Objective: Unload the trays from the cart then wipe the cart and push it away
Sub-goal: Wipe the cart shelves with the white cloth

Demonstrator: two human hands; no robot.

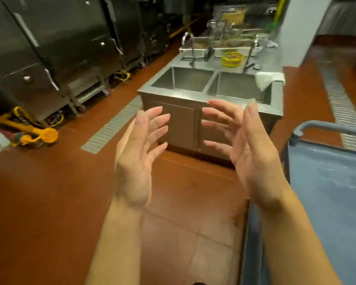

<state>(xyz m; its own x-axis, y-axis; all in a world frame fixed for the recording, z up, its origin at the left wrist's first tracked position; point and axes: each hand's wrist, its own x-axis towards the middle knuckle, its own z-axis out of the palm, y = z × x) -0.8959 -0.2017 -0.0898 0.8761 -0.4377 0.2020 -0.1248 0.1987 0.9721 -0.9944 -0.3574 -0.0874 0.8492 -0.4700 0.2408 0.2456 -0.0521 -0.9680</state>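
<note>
The blue cart [329,192] stands at the person's right, its top bare and streaked with wet, no trays on the part of it I can see. So I'd judge the unloading done and the wiping the step in hand, or about to be. A white cloth [268,78] hangs over the far right corner of the steel double sink [185,93] straight ahead, well apart from both hands; whether that is the wiping cloth I can't say for sure, but it is the only one in sight. The next move, as I read it, calls for a reach forward over the sink's near edge to take the cloth, then a turn back to the cart's top.

The left hand [136,153] is raised in front of the chest, fingers spread and loosely bent, palm turned inward, holding nothing and touching nothing. The right hand [245,145] mirrors it, palm facing the left, fingers fanned apart, likewise empty. Both hover over the red floor [49,192], near each other but not meeting.
</note>
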